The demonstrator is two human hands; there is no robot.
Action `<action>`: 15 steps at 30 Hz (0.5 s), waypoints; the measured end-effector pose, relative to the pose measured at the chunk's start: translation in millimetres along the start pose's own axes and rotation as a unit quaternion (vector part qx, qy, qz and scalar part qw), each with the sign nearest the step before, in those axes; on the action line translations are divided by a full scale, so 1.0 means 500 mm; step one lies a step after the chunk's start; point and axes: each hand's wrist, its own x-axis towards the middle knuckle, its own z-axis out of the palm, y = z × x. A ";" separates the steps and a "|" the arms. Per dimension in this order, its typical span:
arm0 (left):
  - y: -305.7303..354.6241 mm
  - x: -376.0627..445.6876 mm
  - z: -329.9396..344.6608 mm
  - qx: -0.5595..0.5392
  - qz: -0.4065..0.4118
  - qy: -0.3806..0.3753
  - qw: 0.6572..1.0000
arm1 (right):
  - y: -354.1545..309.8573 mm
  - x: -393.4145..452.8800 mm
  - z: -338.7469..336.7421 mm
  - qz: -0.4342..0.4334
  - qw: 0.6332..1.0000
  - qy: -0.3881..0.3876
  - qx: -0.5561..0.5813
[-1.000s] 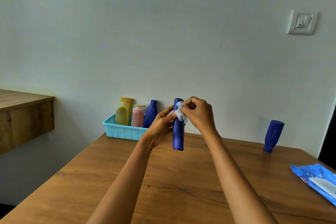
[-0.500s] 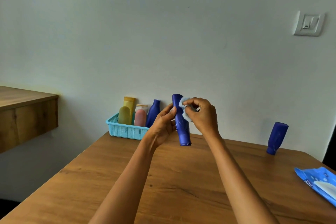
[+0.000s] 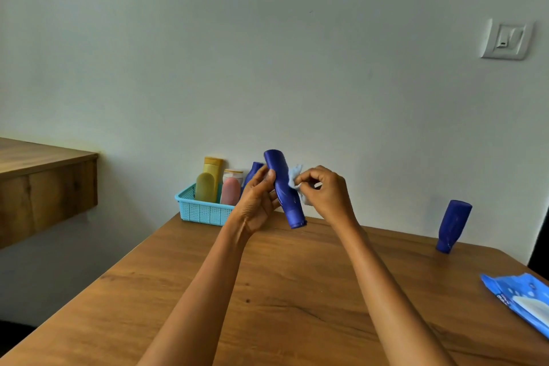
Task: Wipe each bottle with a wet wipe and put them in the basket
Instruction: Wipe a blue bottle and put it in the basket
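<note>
Head view has the left hand [image 3: 258,202] with its grip wrapped round a blue bottle [image 3: 284,189], tilted and lifted above the desk [image 3: 297,291] so its side is bared, while the right hand [image 3: 328,194] pinches a wet wipe [image 3: 295,181] against it. Just behind, the basket [image 3: 202,211] hugs the far desk edge with four bottles in. One more blue bottle [image 3: 453,226] waits well right, open wood between.

The table [image 3: 297,291] was smooth brown wood. The blue bottle [image 3: 283,187] looked like shiny plastic, the basket [image 3: 202,212] holey plastic.
</note>
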 end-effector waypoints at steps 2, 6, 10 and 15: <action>-0.005 0.001 0.013 0.032 -0.029 -0.031 0.999 | 0.001 0.001 -0.005 -0.001 0.998 0.056 0.003; -0.011 0.006 0.024 0.023 -0.031 -0.052 0.998 | -0.018 0.005 -0.006 -0.061 0.996 0.063 0.030; -0.008 0.005 0.007 -0.010 -0.008 0.007 1.000 | -0.023 -0.002 0.007 -0.093 0.995 -0.008 0.039; -0.006 0.003 0.005 0.050 -0.029 0.058 0.997 | 0.000 -0.004 0.010 -0.048 0.998 -0.035 0.005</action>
